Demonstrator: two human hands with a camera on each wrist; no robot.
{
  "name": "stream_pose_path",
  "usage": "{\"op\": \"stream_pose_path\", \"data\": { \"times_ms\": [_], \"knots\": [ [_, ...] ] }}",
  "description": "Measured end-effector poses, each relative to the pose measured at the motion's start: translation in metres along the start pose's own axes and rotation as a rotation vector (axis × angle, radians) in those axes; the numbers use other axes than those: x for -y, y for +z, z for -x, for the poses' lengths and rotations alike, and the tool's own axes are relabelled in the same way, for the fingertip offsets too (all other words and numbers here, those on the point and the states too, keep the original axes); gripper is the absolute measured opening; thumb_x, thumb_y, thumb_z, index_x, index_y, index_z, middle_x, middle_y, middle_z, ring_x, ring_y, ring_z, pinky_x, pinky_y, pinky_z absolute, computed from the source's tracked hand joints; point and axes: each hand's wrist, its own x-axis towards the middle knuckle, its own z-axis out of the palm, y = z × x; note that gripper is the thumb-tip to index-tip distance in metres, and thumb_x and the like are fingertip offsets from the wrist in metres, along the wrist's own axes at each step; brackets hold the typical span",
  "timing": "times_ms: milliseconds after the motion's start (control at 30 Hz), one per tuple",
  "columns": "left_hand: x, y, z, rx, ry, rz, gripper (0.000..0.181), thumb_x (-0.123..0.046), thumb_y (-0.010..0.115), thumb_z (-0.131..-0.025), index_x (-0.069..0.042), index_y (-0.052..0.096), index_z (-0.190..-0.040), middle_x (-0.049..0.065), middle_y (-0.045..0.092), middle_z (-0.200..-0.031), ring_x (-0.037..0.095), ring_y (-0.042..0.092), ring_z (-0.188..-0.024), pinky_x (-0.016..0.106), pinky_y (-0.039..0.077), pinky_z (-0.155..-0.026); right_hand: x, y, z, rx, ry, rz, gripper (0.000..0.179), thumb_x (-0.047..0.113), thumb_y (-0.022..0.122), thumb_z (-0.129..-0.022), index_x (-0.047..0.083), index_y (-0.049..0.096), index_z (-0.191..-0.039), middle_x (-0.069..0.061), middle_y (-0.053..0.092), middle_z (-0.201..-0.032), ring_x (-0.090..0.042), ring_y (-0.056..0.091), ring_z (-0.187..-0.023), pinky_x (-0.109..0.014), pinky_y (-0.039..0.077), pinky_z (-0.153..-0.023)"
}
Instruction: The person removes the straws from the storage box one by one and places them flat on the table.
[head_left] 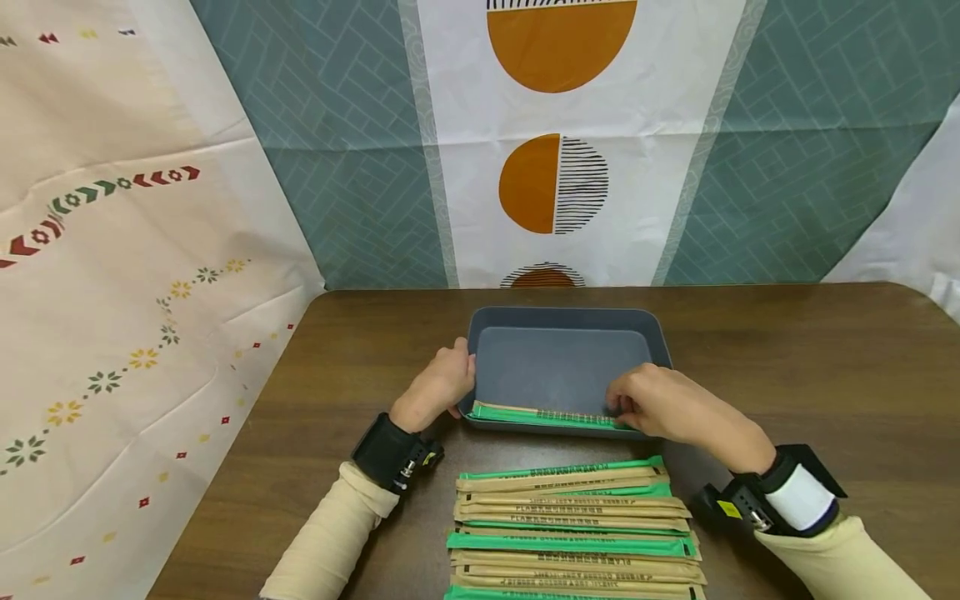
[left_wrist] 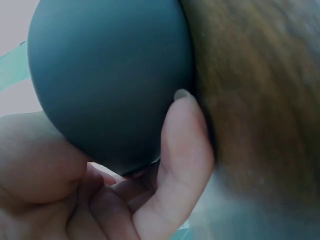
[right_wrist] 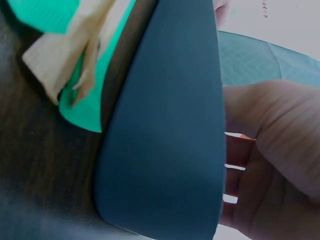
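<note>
A dark grey rectangular tray (head_left: 562, 318) rests on the table. My left hand (head_left: 444, 379) grips its left front corner; in the left wrist view the thumb (left_wrist: 185, 145) presses the tray's outer wall (left_wrist: 110, 85). Along the inside of the tray's front wall lie long, thin wrapped straws (head_left: 547, 417) in green and tan paper. My right hand (head_left: 663, 400) reaches over the right front corner and pinches their right end with bent fingers. In the right wrist view the tray wall (right_wrist: 165, 130) hides the fingertips.
In front of the tray, many more wrapped straws (head_left: 577, 544) lie side by side in a stack on the wooden table (head_left: 787, 367). Patterned cloth (head_left: 352, 125) hangs behind the table, and a pale printed cloth (head_left: 150, 333) hangs along its left side.
</note>
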Motion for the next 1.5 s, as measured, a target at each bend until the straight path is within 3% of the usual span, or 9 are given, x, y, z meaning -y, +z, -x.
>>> {"op": "stream_pose_path", "data": {
  "times_ms": [133, 233, 467, 733, 967, 1267, 1500],
  "knots": [
    [-0.001, 0.0, 0.0, -0.001, -0.006, 0.007, 0.043, -0.018, 0.033, -0.102, 0.006, 0.028, -0.137, 0.023, 0.056, -0.087, 0.019, 0.058, -0.04, 0.032, 0.054, -0.042, -0.003, 0.002, -0.001, 0.015, 0.003, 0.0, 0.017, 0.006, 0.075, -0.074, 0.016, 0.061, -0.069, 0.009, 0.05, -0.059, -0.002, 0.041, -0.051, -0.019, 0.037, -0.044],
    [-0.002, -0.001, 0.0, 0.002, -0.022, 0.003, 0.042, -0.02, 0.033, -0.102, 0.004, 0.029, -0.137, 0.022, 0.055, -0.089, 0.019, 0.058, -0.041, 0.032, 0.054, -0.043, -0.004, 0.002, -0.001, 0.013, 0.003, 0.004, 0.021, 0.003, 0.073, -0.074, 0.016, 0.059, -0.066, 0.009, 0.045, -0.058, -0.003, 0.037, -0.051, -0.02, 0.031, -0.045],
    [-0.003, 0.001, 0.001, -0.001, -0.036, 0.004, 0.04, -0.021, 0.033, -0.102, 0.004, 0.032, -0.133, 0.022, 0.056, -0.09, 0.018, 0.057, -0.04, 0.032, 0.054, -0.043, -0.008, 0.004, -0.001, 0.006, 0.03, 0.01, 0.014, 0.004, 0.074, -0.074, 0.014, 0.065, -0.072, 0.005, 0.057, -0.066, -0.003, 0.047, -0.055, -0.022, 0.044, -0.046],
    [-0.001, 0.002, 0.002, -0.012, -0.014, 0.028, 0.039, -0.019, 0.033, -0.102, 0.005, 0.033, -0.132, 0.021, 0.055, -0.087, 0.018, 0.057, -0.04, 0.032, 0.054, -0.041, -0.007, 0.0, 0.002, -0.102, 0.048, 0.039, 0.015, 0.003, 0.074, -0.073, 0.015, 0.064, -0.073, 0.004, 0.059, -0.071, -0.007, 0.051, -0.059, -0.024, 0.046, -0.047],
    [0.0, 0.001, 0.003, -0.002, -0.036, 0.023, 0.039, -0.022, 0.033, -0.102, 0.003, 0.033, -0.133, 0.019, 0.053, -0.085, 0.02, 0.057, -0.043, 0.032, 0.053, -0.042, 0.009, -0.017, 0.012, -0.157, 0.021, 0.087, 0.016, 0.005, 0.076, -0.071, 0.016, 0.065, -0.076, 0.004, 0.06, -0.072, -0.006, 0.053, -0.061, -0.025, 0.049, -0.048],
    [0.0, 0.001, 0.002, -0.017, 0.003, 0.023, 0.037, -0.019, 0.032, -0.102, 0.006, 0.035, -0.129, 0.021, 0.055, -0.082, 0.019, 0.057, -0.039, 0.032, 0.054, -0.039, 0.036, -0.031, 0.023, -0.174, -0.05, 0.133, 0.017, 0.006, 0.076, -0.07, 0.018, 0.065, -0.075, 0.007, 0.059, -0.072, -0.001, 0.05, -0.057, -0.02, 0.046, -0.045],
    [0.001, 0.001, 0.001, -0.007, -0.002, 0.056, 0.042, -0.019, 0.032, -0.102, 0.007, 0.03, -0.135, 0.031, 0.056, -0.106, 0.019, 0.057, -0.04, 0.032, 0.054, -0.039, 0.051, -0.026, 0.029, -0.188, -0.134, 0.121, 0.019, 0.004, 0.077, -0.069, 0.017, 0.063, -0.072, 0.008, 0.058, -0.069, 0.0, 0.047, -0.055, -0.018, 0.044, -0.043]
  ]
}}
